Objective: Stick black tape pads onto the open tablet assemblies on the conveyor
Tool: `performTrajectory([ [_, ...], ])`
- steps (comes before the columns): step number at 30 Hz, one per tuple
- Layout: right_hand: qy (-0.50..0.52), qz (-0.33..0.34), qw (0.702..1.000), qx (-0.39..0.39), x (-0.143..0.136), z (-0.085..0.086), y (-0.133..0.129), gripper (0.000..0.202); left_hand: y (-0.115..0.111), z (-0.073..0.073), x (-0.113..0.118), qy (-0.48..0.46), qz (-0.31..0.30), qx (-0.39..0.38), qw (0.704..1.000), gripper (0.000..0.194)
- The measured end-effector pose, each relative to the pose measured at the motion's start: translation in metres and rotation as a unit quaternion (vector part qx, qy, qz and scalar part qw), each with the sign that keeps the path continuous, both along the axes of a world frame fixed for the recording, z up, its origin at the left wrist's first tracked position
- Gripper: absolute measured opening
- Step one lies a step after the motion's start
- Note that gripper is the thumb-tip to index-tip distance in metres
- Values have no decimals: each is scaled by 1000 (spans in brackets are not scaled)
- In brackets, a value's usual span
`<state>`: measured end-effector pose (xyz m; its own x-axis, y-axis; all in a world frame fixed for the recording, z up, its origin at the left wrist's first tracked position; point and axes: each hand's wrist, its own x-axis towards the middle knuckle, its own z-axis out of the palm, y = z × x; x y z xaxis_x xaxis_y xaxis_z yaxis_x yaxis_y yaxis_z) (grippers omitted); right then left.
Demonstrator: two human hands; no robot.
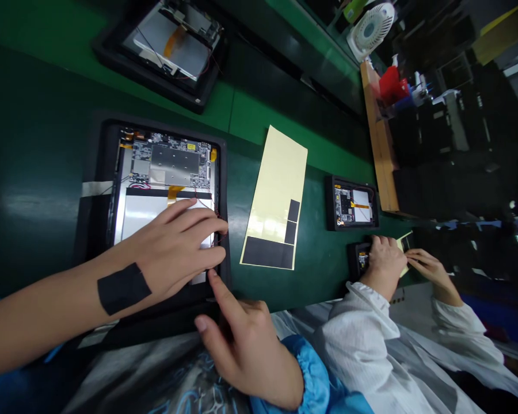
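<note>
An opened tablet (172, 164) lies in a black foam frame in front of me, its circuit board and silver battery (144, 213) exposed. My left hand (181, 236) rests over the battery and the right-hand edge, fingers spread, hiding part of the inside. On that wrist sits a black adhesive patch (124, 287). My right hand (246, 339) is at the tablet's lower right corner, with the index fingertip touching the edge near thin wires and the thumb held apart. It grips nothing visible. Right of the tablet is a pale yellow backing sheet (274, 190) with black adhesive pieces (267, 253).
Another opened tablet (176, 46) in a black frame lies at the upper left. A smaller opened device (353, 204) is on the right. Beside it a co-worker's hands (386, 261) handle a further device and sheet. A white fan (371, 29) stands by a wooden ledge (380, 138).
</note>
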<state>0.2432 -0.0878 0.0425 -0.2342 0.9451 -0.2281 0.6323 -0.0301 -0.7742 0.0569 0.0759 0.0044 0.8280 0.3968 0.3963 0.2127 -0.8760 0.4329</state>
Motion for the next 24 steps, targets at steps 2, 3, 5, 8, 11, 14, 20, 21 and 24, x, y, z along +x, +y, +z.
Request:
performTrajectory([
  [2, -60, 21, 998, -9, 0, 7, 5, 75, -2, -3, -2, -9, 7, -6, 1000, 21],
  [3, -72, 23, 997, -6, 0, 10, 6, 75, -2, -4, -3, -14, 6, -14, 1000, 22],
  [5, -70, 11, 997, 7, 1, 12, 6, 72, -1, -3, -5, -23, 0, -39, 999, 23],
  [8, -66, -1, 998, 20, 1, 10, 4, 70, 2, -1, -8, -20, -11, -62, 998, 23],
  [11, -119, 37, 992, 24, 2, 10, 6, 72, 4, 0, -10, -8, -14, -58, 998, 23],
  [14, -126, 46, 991, 18, 2, 13, 12, 70, 5, -2, -13, -6, -17, -72, 997, 23],
  [20, -127, 51, 990, 27, 6, 15, 19, 69, 6, -7, -21, -13, -20, -85, 996, 25],
  [21, -112, 40, 992, 31, 8, 17, 20, 63, 7, -6, -22, -17, -19, -82, 996, 26],
  [24, -16, -78, 992, 102, 14, 28, 26, 35, 6, -1, -26, -32, -1, -61, 998, 36],
])
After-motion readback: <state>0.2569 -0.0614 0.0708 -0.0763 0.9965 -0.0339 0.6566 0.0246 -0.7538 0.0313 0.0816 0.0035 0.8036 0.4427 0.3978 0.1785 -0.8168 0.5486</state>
